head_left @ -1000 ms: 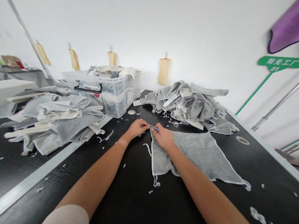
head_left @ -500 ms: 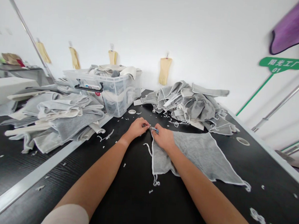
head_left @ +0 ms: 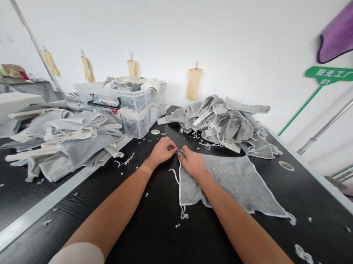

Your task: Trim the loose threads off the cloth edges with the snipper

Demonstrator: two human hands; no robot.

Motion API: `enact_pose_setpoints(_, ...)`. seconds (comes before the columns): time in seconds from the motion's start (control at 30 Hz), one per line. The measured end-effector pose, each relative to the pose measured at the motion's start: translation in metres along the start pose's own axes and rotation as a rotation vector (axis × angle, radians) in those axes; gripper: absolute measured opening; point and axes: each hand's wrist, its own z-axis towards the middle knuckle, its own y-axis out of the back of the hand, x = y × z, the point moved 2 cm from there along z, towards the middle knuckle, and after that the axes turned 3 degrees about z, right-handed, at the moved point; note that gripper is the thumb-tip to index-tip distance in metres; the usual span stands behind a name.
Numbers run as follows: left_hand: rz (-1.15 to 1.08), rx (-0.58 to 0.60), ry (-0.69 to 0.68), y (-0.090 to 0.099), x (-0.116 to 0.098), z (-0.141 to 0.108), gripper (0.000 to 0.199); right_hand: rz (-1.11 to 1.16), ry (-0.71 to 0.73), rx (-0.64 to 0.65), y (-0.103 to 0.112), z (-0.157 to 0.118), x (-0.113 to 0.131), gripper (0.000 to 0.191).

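A grey cloth [head_left: 236,175] with white edging lies flat on the black table, with loose white threads trailing from its corners. At its upper left corner my left hand [head_left: 162,150] is closed in a pinch on the white edging or thread end; the exact bit is too small to make out. My right hand [head_left: 193,161] rests over the same corner, closed around small blue thread snips [head_left: 182,152]. The tips of the snips point left toward my left fingertips, and most of the tool is hidden by the hand.
Grey cloths are heaped at the back right [head_left: 231,121] and at the left [head_left: 74,137]. A clear plastic bin [head_left: 138,113] full of cloths stands behind the left heap. Tape rings [head_left: 286,166] and thread scraps [head_left: 303,254] lie about. A metal strip [head_left: 40,207] crosses the table.
Both hands stay at the cloth's corner. My left fingers have shifted very slightly, and the blue snips are turned a little in my right hand. The cloth lies as before.
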Motion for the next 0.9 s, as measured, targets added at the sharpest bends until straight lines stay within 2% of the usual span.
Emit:
enact_pose_setpoints(0.33, 0.001, 0.022, -0.003, -0.0009, -0.0011, -0.0003, 0.006, -0.021, 0.034, 0.06, -0.0007, 0.0004, 0.0027, 0.037)
enact_pose_setpoints(0.9, 0.011, 0.036, -0.004, -0.0022, -0.0014, -0.001, 0.007, -0.025, 0.065, 0.035, -0.0021, 0.0007, 0.0025, 0.035)
